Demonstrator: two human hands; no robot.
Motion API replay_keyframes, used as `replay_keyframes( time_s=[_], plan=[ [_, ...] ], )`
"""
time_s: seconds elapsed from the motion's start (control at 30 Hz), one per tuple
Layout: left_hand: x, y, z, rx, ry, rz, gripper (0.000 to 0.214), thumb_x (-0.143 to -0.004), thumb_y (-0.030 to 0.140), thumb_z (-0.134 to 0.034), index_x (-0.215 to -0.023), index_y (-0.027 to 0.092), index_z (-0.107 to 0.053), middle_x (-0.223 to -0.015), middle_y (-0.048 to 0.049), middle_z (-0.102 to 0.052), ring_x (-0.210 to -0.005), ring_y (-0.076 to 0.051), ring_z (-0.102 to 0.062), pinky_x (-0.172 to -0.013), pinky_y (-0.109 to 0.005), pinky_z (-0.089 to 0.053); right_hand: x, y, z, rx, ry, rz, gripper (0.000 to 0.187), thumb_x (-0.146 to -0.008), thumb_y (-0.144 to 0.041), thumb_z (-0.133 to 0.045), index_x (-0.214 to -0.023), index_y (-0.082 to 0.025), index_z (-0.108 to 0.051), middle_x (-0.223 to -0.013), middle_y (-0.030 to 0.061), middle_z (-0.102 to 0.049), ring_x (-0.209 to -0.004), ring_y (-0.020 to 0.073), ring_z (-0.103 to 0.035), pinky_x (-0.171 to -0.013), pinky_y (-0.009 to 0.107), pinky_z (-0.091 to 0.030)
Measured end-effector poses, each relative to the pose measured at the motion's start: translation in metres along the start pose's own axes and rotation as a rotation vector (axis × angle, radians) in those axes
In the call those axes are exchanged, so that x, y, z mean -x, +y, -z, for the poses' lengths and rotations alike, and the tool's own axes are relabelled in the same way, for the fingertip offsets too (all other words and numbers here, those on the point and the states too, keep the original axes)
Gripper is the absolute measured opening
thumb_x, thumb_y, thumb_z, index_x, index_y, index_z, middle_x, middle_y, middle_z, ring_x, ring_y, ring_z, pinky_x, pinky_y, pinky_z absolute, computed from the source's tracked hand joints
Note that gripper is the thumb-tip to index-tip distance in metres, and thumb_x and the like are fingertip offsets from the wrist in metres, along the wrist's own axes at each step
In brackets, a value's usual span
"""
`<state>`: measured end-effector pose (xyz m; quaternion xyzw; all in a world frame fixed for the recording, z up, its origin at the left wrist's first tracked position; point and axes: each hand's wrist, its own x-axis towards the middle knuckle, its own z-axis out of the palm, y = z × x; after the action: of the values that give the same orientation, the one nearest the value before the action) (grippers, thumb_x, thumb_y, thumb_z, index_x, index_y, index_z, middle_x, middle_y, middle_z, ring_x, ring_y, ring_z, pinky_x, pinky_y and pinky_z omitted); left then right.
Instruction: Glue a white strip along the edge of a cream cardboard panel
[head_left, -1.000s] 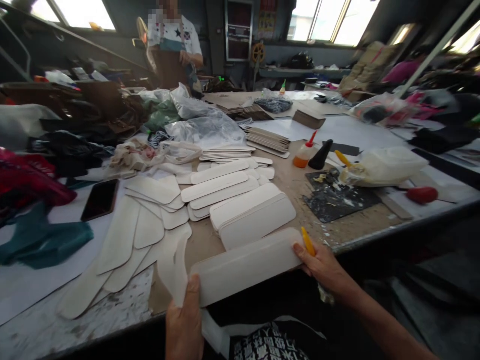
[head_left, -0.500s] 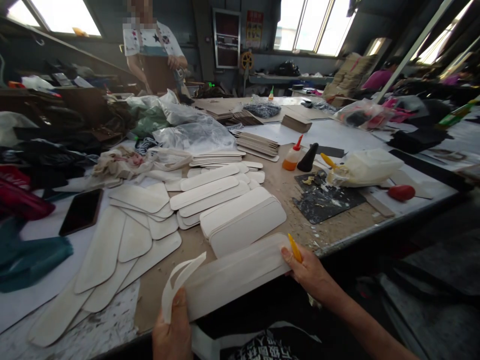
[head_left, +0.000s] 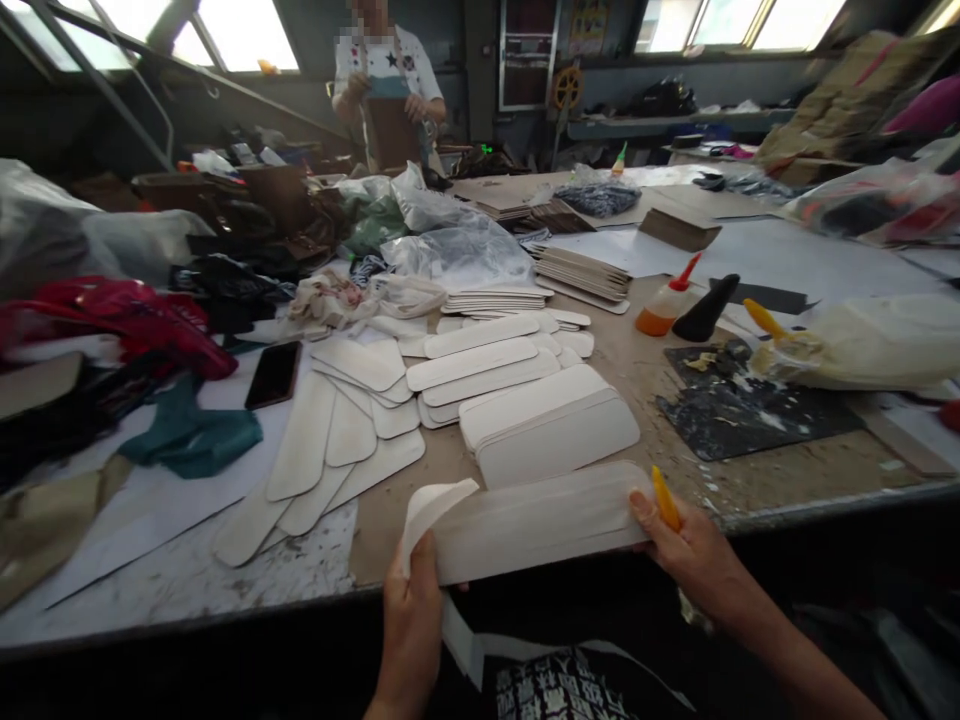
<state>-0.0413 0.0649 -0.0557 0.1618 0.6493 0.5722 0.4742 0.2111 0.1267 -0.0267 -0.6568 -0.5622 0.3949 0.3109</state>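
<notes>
A long pale panel with a rounded right end (head_left: 540, 525) is stretched between my hands at the table's front edge. My left hand (head_left: 412, 620) grips its left end, thumb on top, where a white flap (head_left: 435, 503) curls up and over. At the other end, my right hand (head_left: 694, 550) pinches the panel. A yellow pointed tool (head_left: 665, 498) sticks up from the same hand; its lower part is hidden. Just beyond the panel lies a stack of pale rounded panels (head_left: 555, 420). Narrower pale strips (head_left: 472, 365) and a fan of loose pieces (head_left: 300, 440) lie to its left.
A glue-smeared black board (head_left: 757, 410) lies right, beside a whitish plastic container (head_left: 877, 340). Behind stand an orange-filled bottle (head_left: 660, 310) and a black cone-shaped object (head_left: 705, 308). A phone (head_left: 273, 375) and teal cloth (head_left: 191, 428) lie left. Across the table stands a person (head_left: 390, 80).
The view has swung left, so things sit further right in it. The curled flap at my left hand looks wider and less twisted. Both hands keep hold of the panel.
</notes>
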Motion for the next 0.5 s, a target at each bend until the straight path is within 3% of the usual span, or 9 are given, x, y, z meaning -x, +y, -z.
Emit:
replay_keyframes(
  time_s=[0.23, 0.33, 0.5],
  plan=[
    [0.005, 0.020, -0.006, 0.263, -0.167, 0.115, 0.042, -0.065, 0.040, -0.075, -0.093, 0.012, -0.060, -0.078, -0.0039, -0.065, -0.067, -0.015, -0.059, -0.056, -0.022, -0.048, -0.008, 0.002, 0.000, -0.047, -0.016, -0.227, 0.043, -0.067, -0.062, -0.052, -0.060, -0.019, -0.052, -0.047, 0.0004, -0.047, -0.042, 0.0130, -0.042, -0.037, 0.024, -0.036],
    [0.003, 0.021, -0.006, 0.295, -0.191, 0.120, 0.046, -0.066, 0.038, -0.075, -0.100, 0.011, -0.059, -0.084, -0.0076, -0.067, -0.075, -0.018, -0.061, -0.062, -0.024, -0.051, -0.008, 0.003, -0.004, 0.010, -0.011, -0.207, 0.043, -0.065, -0.061, -0.053, -0.060, -0.019, -0.051, -0.043, -0.0012, -0.044, -0.038, 0.0124, -0.041, -0.036, 0.024, -0.034],
    [0.001, 0.021, -0.004, 0.305, -0.126, 0.101, 0.051, -0.064, 0.039, -0.075, -0.103, 0.010, -0.058, -0.087, -0.0092, -0.068, -0.083, -0.022, -0.062, -0.065, -0.027, -0.052, -0.002, -0.005, -0.013, 0.129, 0.029, -0.142, 0.040, -0.070, -0.059, -0.048, -0.068, -0.019, -0.055, -0.046, 0.0006, -0.052, -0.042, 0.0170, -0.051, -0.041, 0.027, -0.039]
  ],
)
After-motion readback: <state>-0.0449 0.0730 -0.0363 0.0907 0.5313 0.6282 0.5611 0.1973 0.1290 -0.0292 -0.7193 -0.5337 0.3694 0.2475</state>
